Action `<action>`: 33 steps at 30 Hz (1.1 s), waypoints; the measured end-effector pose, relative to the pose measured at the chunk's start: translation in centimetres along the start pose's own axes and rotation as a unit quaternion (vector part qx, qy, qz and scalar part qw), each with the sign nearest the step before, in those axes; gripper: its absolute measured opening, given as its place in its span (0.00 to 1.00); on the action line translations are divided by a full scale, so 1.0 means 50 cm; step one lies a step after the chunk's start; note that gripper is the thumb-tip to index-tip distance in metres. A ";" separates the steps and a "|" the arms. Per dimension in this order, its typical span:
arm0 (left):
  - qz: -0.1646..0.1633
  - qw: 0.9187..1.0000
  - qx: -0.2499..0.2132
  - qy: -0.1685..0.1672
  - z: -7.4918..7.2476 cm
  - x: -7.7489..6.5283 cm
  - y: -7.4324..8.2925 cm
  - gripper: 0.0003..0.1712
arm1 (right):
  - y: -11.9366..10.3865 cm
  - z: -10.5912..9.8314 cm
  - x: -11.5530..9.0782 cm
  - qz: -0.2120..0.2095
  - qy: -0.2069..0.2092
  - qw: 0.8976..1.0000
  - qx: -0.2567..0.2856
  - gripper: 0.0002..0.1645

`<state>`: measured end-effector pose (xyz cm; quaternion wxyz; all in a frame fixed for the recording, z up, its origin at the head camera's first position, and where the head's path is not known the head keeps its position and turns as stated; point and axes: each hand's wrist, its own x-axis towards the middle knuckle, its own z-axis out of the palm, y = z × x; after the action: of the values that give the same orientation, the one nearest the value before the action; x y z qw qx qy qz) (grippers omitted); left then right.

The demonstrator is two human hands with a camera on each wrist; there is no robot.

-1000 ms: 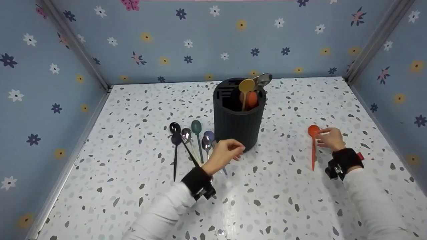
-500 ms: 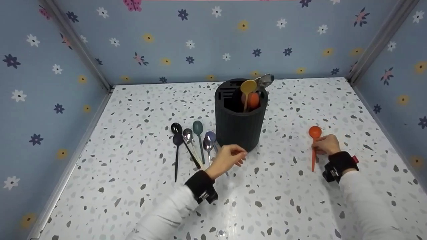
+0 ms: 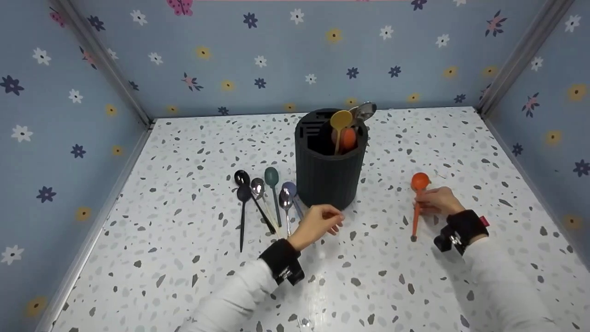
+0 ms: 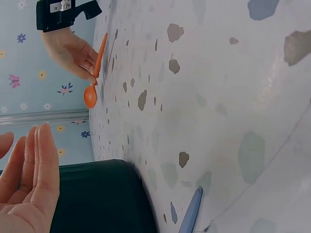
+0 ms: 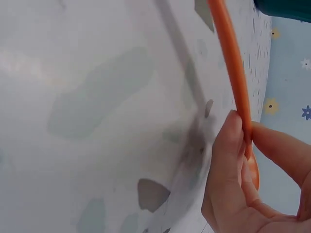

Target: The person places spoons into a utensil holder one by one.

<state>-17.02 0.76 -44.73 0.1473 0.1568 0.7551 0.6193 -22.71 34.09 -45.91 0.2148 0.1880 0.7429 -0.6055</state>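
Note:
Between thumb and fingers, my right hand (image 3: 440, 200) pinches an orange spoon (image 3: 420, 181) by its handle near the bowl. The right wrist view shows the handle (image 5: 232, 63) raised off the tabletop, its shadow beneath. My left hand (image 3: 319, 221) hovers in front of the black utensil holder (image 3: 328, 180) with loosely bent fingers and nothing in them. In the left wrist view its fingers (image 4: 43, 165) look relaxed. A yellow spoon (image 3: 341, 120), an orange utensil (image 3: 348, 138) and metal ones (image 3: 366, 110) stand in the holder.
Left of the holder lie several spoons: black ones (image 3: 243, 193), a green one (image 3: 272, 176), metal ones (image 3: 286, 199) and a purple one (image 3: 289, 187), partly behind my left hand. Flower-patterned walls (image 3: 276, 50) enclose the speckled table (image 3: 193, 286).
My right hand moves from beside the orange spoon's bowl down to its handle, grips it and shifts it left, lifted off the table. The left hand moves slightly toward the lower right.

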 end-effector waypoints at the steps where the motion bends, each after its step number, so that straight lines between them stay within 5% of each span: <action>1: -0.001 1.000 -0.006 -0.001 0.001 0.000 -0.001 0.09 | -0.002 0.005 -0.002 -0.002 -0.005 1.000 0.001 0.24; 7: 0.000 1.000 -0.027 -0.011 0.012 0.004 -0.010 0.10 | -0.004 0.031 -0.010 -0.009 -0.024 1.000 -0.009 0.30; 14: -0.022 0.998 -0.046 -0.022 0.020 -0.008 0.023 0.11 | -0.004 0.054 -0.019 -0.009 -0.054 0.998 0.032 0.27; 23: -0.049 0.995 -0.089 -0.026 0.042 0.023 -0.031 0.12 | -0.009 0.097 -0.031 -0.003 -0.096 0.988 0.121 0.17; 33: -0.068 0.994 -0.087 -0.019 0.056 0.022 -0.029 0.13 | -0.011 0.148 -0.047 -0.006 -0.127 0.984 0.128 0.32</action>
<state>-16.94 3.43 -46.71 0.2160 0.1037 0.7045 0.6680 -20.36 26.69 -45.45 0.2776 0.1308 0.6271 -0.7159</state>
